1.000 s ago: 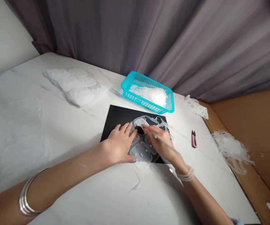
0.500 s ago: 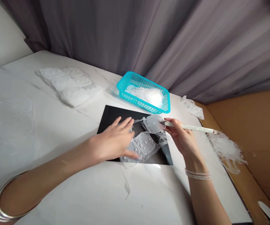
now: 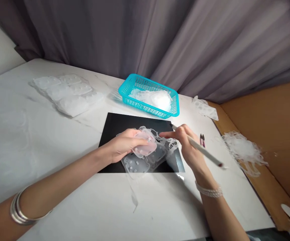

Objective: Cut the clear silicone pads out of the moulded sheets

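My left hand (image 3: 123, 144) is closed on a thin, translucent, rounded piece (image 3: 146, 147), thumb on top, above a black board (image 3: 116, 124). A translucent sheet with rounded panels and small raised dots (image 3: 136, 164) lies on the board under it. My right hand (image 3: 190, 147) grips a slim white pen-shaped tool (image 3: 202, 150), its dark tip pointing toward the far edge of the board. The right index finger reaches out to thin clear trimmings (image 3: 172, 144) beside the held piece. Whether that fingertip touches them, I cannot tell.
A blue perforated basket (image 3: 124, 90) with white translucent pieces stands behind the board. Stacked clear sheets (image 3: 69, 90) lie at the left. On the right are small snips (image 3: 202, 140), a heap of trimmings (image 3: 242, 147), another translucent piece (image 3: 205, 108) and a brown panel (image 3: 268, 117).
My left hand, previously spread over the sheet, now holds the rounded piece that was by my right hand. The right hand has let go of it and the pen-shaped tool has tilted.
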Available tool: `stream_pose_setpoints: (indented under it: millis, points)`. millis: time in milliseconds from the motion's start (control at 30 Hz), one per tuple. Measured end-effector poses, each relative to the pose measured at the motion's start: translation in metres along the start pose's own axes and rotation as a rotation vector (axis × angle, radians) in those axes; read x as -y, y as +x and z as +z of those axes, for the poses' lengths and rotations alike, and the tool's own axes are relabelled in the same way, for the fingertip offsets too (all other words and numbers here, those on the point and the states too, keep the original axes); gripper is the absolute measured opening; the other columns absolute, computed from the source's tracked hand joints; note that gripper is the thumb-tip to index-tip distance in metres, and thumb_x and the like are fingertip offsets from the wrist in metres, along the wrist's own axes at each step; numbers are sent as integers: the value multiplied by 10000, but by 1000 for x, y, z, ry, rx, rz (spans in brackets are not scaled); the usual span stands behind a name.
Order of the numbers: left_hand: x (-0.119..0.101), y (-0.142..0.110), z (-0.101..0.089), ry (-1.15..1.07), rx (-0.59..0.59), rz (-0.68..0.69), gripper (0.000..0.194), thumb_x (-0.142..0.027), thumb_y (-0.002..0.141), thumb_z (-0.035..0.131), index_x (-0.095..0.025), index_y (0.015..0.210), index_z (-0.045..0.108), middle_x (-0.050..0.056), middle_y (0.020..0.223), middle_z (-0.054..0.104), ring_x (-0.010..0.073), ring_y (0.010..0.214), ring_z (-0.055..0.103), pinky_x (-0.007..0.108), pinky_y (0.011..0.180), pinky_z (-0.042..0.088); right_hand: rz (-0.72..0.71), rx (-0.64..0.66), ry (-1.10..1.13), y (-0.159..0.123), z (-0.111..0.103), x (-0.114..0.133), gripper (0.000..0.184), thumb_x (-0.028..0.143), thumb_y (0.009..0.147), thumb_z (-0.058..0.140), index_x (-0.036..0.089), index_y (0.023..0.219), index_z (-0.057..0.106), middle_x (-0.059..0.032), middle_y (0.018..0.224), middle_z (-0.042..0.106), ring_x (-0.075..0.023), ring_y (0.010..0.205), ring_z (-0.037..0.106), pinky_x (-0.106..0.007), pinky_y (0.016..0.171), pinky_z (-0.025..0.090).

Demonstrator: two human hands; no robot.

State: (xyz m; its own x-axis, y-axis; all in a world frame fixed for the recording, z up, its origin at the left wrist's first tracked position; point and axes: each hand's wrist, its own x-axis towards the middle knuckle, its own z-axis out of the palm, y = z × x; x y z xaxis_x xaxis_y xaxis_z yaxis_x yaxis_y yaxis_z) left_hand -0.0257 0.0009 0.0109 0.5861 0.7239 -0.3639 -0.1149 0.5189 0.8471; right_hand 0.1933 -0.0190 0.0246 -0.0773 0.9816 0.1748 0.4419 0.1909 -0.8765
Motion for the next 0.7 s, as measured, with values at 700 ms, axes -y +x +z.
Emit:
stream_pose_setpoints:
  millis: [700]
  points:
    - [4,3,-4,-9,-88,-97,184,-201,678,785,-133,846,753,53,824,725,143,772,666,225,664,491,-392,184,-168,-5,7,-9,345,102,892,566,215,671,327,-30,822,666,-167,782,602,-310,716,455]
